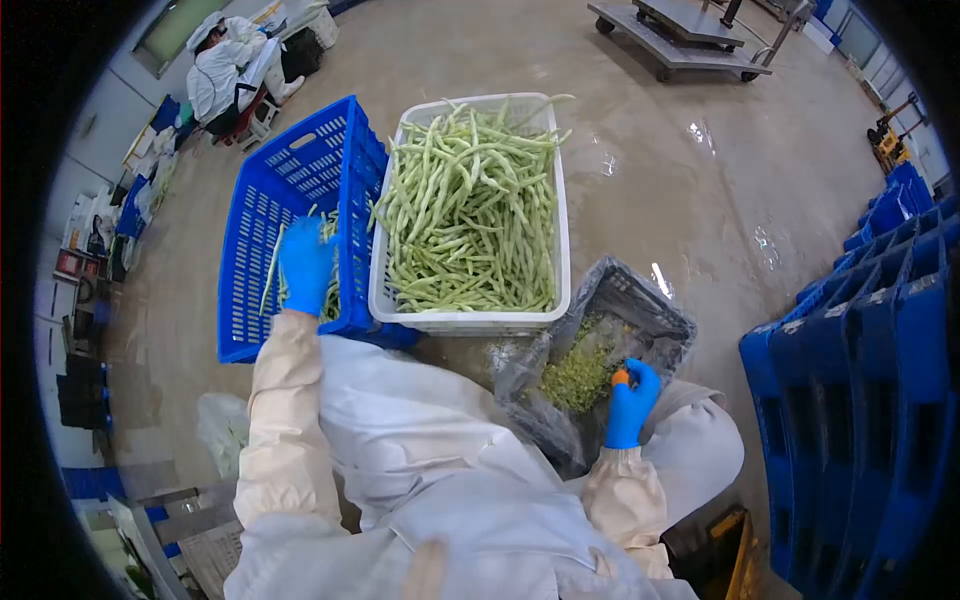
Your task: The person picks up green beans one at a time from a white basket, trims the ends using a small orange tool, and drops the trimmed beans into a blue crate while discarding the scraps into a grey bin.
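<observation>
My left hand (308, 265), in a blue glove, reaches into the blue slatted crate (262, 190), over some green beans (331, 285) lying there. It is smeared by motion, and a long pale bean (271, 268) slants beside it. Heaped green beans (475, 210) fill the white crate (562, 240) to the right of the blue one. My gloved right hand (630, 408) is closed on a small orange object (621, 377) above the plastic-lined bin (668, 325). Green trimmings (580, 375) lie inside that bin.
Stacked blue pallets (850, 400) rise at the right. A wheeled platform cart (690, 40) stands at the top. Toward the upper left sits another person (225, 75) in white clothing. The floor (660, 150) is wet in patches.
</observation>
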`<action>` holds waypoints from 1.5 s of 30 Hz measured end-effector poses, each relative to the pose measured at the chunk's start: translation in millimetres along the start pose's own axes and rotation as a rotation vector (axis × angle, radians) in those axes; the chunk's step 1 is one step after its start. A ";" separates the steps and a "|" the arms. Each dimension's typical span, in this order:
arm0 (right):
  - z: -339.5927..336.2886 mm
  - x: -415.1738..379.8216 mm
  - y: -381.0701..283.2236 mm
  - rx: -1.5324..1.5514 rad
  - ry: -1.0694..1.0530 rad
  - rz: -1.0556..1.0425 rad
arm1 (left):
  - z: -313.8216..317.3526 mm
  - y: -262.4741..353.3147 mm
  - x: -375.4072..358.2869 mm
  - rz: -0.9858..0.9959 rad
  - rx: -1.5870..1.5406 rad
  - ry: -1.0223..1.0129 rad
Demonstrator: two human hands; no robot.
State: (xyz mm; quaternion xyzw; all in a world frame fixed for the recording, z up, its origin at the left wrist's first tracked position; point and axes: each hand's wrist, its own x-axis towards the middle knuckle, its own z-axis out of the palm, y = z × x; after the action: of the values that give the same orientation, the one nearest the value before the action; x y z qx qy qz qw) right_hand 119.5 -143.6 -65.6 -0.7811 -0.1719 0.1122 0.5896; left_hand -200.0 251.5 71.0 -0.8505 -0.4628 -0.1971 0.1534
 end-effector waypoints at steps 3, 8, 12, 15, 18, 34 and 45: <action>15.2 -5.7 -1.7 -0.251 0.066 -0.207 | 120.0 45.0 -21.4 0.213 -0.291 -0.406; 28.8 -14.2 1.7 -0.076 -0.262 0.047 | 203.7 114.8 -60.1 0.360 0.148 -0.675; 31.3 -15.1 -5.0 -0.021 -0.335 0.085 | 229.3 119.5 -69.7 0.318 0.233 -0.616; 25.8 -14.0 -29.0 -0.050 -0.387 0.032 | 191.0 114.8 -48.6 0.354 0.236 -0.528; 22.1 -13.1 -27.4 0.062 -0.364 0.056 | 103.2 111.2 -14.2 0.377 0.320 -0.460; -5.9 -23.9 -90.9 0.550 -0.769 0.154 | -67.4 200.1 -87.2 0.585 -0.567 -0.336; -5.1 -30.6 -92.1 0.958 -0.678 0.494 | -39.5 222.6 -116.7 0.435 -0.603 -0.161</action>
State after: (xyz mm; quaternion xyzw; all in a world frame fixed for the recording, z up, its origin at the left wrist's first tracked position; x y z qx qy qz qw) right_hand 80.8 -137.8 23.4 -0.3685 -0.0943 0.5504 0.7432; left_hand -76.6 32.4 32.4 -0.9486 -0.2033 -0.2198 -0.1023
